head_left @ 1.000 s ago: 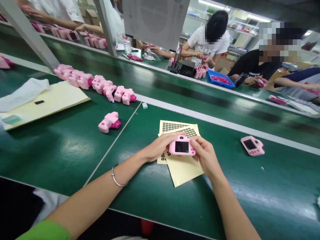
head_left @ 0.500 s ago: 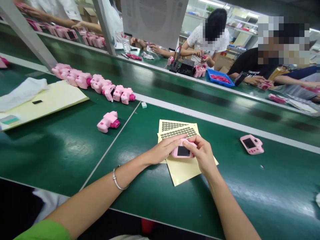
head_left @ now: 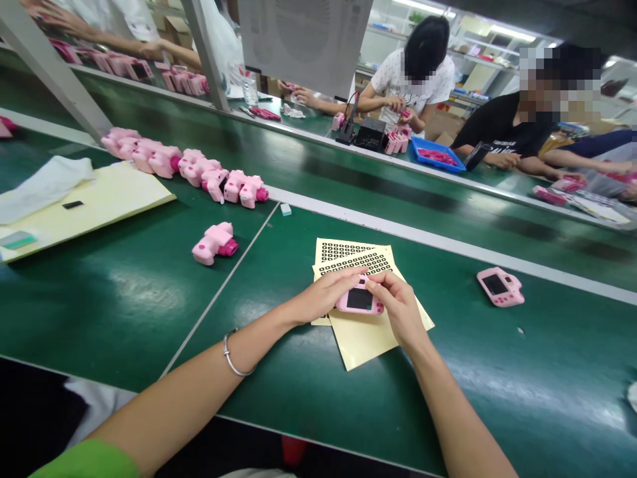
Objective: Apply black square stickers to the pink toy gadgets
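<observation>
Between my two hands is a pink toy camera [head_left: 359, 300], its dark screen facing me. My left hand [head_left: 323, 297] grips its left side, fingers stretched along the top edge. At the upper right corner, the thumb and fingers of my right hand [head_left: 399, 302] close on the camera. Beneath it lie yellow sticker sheets [head_left: 365, 342] printed with rows of small black squares; the hands and camera cover part of them.
One pink camera [head_left: 500, 287] lies to the right, another [head_left: 215, 243] to the left. Several more cameras [head_left: 192, 166] line the bench's raised white strip [head_left: 398, 232]. A yellow sheet with a cloth [head_left: 44, 186] is far left. Co-workers sit across, beside a blue tray [head_left: 438, 156].
The camera in my hands has shifted slightly left, and my right thumb has slid off its top, uncovering the small window above the screen. My left hand holds almost the same pose.
</observation>
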`<state>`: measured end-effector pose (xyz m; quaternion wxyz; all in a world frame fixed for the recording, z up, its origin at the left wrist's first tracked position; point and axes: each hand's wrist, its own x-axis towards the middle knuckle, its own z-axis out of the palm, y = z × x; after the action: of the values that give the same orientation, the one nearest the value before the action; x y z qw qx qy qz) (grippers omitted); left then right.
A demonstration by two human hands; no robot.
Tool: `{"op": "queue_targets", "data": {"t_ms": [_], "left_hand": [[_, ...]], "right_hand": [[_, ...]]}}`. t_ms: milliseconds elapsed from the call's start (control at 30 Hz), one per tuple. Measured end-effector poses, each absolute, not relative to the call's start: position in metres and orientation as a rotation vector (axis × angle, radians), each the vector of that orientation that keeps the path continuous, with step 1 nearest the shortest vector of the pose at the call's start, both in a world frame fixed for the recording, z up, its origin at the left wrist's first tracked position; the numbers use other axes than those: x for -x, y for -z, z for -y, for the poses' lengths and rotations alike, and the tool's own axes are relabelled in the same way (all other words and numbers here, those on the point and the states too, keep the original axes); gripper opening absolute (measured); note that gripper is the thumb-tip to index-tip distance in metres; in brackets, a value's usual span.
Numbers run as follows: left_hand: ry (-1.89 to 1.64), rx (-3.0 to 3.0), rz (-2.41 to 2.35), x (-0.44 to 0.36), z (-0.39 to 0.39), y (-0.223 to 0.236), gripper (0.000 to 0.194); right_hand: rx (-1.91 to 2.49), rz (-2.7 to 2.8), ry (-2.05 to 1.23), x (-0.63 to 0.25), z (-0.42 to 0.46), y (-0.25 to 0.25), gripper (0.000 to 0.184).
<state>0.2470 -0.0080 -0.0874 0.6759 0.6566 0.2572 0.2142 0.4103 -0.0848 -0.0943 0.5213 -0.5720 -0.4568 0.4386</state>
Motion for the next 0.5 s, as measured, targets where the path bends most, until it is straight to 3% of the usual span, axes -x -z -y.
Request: {"op": "queue_targets", "data": {"t_ms": [500], "left_hand": [[-0.576,-1.557,-0.523,-0.2461,0.0081,0.0887,0.042]], "right_hand": [[1.361,1.251,-1.084,-0.4122,0.0873,0.0868,0.033]]}}
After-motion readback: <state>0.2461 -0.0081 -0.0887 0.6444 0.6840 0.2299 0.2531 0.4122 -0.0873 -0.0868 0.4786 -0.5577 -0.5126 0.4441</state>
